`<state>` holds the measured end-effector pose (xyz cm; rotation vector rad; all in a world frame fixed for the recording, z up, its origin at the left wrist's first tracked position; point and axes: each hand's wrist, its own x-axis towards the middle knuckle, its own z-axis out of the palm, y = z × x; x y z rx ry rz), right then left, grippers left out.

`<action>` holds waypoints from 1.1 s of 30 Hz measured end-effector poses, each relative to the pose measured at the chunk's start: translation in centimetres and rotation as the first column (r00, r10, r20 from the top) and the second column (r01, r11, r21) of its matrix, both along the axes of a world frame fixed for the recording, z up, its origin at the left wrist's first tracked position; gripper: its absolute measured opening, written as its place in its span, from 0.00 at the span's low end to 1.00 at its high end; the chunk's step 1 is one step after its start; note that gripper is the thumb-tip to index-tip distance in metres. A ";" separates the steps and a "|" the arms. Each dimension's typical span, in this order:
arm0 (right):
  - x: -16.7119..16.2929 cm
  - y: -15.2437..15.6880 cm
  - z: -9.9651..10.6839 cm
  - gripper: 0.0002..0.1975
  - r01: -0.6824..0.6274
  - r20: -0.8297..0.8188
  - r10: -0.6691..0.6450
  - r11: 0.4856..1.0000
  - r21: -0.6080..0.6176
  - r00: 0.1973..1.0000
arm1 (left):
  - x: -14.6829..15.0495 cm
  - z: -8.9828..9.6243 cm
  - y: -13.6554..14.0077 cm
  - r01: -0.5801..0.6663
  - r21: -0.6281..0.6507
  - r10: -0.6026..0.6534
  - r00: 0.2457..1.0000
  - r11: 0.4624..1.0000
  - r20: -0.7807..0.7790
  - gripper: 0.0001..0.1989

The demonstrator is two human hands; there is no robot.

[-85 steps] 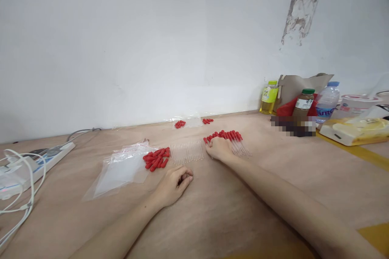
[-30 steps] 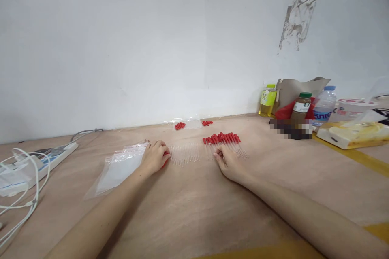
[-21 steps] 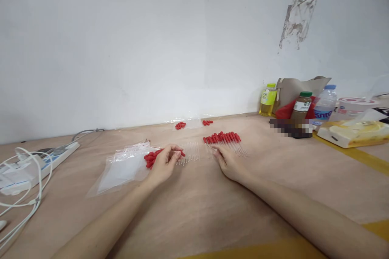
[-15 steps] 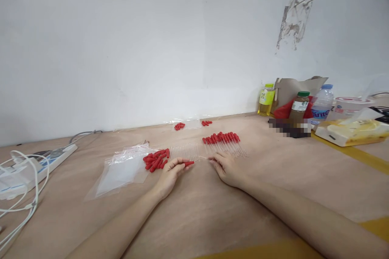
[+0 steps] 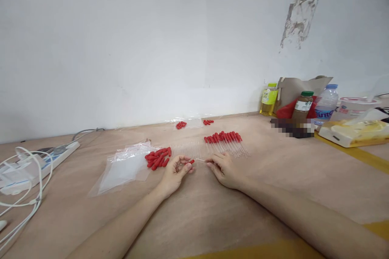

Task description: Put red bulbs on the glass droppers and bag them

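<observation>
Pinched in my left hand [image 5: 174,174] is a red rubber dropper bulb [image 5: 191,161], mostly covered by the fingers. My right hand [image 5: 224,170] grips a thin clear glass tube [image 5: 200,160] whose free end points left, close to the bulb; whether they touch I cannot tell. Behind my hands lies a row of bare glass tubes [image 5: 186,149]. To its right, droppers with red bulbs on their tubes [image 5: 223,137] lie side by side. A pile of loose red bulbs [image 5: 158,158] sits left of my left hand.
Clear plastic bags [image 5: 124,170] lie left of the pile. Small bags with red bulbs [image 5: 181,124] rest by the wall. A power strip [image 5: 57,162] with white cables is at far left. Bottles [image 5: 269,99], a bag [image 5: 291,89] and a tissue pack [image 5: 349,133] stand at right.
My right hand has brought the glass tube a little left, nearer the bulb. My left thumb and fingers have closed further over the bulb, which now tilts upward. The view has shifted slightly.
</observation>
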<state>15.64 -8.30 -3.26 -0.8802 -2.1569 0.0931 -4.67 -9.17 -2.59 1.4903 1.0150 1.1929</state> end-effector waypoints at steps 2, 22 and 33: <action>-0.1 0.0 0.1 0.08 -0.014 0.003 0.014 1.000 -0.010 1.000 | 0.0 0.1 0.0 -0.003 0.005 0.003 1.000 1.000 -0.030 0.18; 0.7 0.1 0.7 0.12 -0.018 0.221 0.016 1.000 0.007 0.975 | 0.1 0.0 -1.1 0.091 0.295 0.064 0.878 0.951 -0.475 0.11; 0.1 -1.0 1.2 0.11 -0.053 0.246 0.072 0.995 -0.080 0.967 | -0.1 0.2 -1.3 0.163 0.385 0.096 0.815 0.908 -0.572 0.09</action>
